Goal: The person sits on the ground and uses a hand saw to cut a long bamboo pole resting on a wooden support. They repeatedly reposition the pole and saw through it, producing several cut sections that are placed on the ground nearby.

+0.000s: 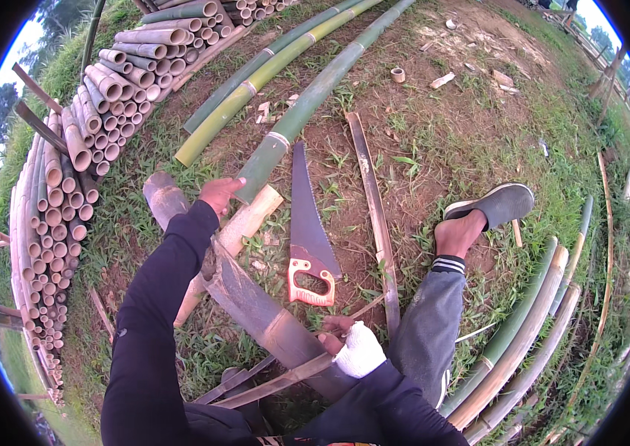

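My left hand is closed around the near end of a long green bamboo pole, a finger lying along it. That end rests by a pale bamboo piece, which lies crosswise by a thick brown bamboo log. My right hand, in a white wrap or glove that leaves the fingers bare, hovers over the log near me. Its fingers are loosely bent and apart, with nothing visible between them. A split bamboo strip passes close beneath it. A handsaw with a pale-and-red handle lies on the ground between both hands.
Stacked cut bamboo fills the left side. A yellow-green pole lies beside the green one. A flat bamboo slat lies near my outstretched shoed foot. More poles lie at the right. A short bamboo ring sits farther off.
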Demonstrator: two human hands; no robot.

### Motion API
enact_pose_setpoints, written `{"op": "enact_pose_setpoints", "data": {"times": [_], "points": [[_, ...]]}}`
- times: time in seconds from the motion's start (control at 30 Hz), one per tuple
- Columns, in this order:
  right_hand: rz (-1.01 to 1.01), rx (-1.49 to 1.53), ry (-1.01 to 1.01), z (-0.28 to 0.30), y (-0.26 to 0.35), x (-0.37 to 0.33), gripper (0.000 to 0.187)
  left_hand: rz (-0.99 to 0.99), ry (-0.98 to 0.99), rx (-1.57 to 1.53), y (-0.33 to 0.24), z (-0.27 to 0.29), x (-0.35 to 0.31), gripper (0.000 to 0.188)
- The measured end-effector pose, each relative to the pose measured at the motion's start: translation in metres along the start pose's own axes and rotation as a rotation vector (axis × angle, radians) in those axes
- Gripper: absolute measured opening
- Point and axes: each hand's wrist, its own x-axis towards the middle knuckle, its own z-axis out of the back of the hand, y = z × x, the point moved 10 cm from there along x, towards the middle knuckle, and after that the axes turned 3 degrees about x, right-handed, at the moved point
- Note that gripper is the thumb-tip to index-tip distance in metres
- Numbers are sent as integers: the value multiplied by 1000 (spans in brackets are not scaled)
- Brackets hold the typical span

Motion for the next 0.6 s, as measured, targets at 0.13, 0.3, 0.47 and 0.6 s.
{"op": "enact_pose_setpoints", "data": {"times": [0.13, 0.3, 0.47, 0.6], "points": [[24, 70, 3, 2, -3, -3, 51, -186, -2, 280, -12, -16, -5, 57], [56, 40, 11, 2, 0, -9, 52, -114, -184, 800, -17, 0, 5, 89], [6, -25, 33, 0, 8, -5, 53, -83, -105, 781, -18, -14, 19, 106], [-14, -1, 51, 0, 4, 2, 53, -217, 20, 912, -35, -34, 8, 106]]}}
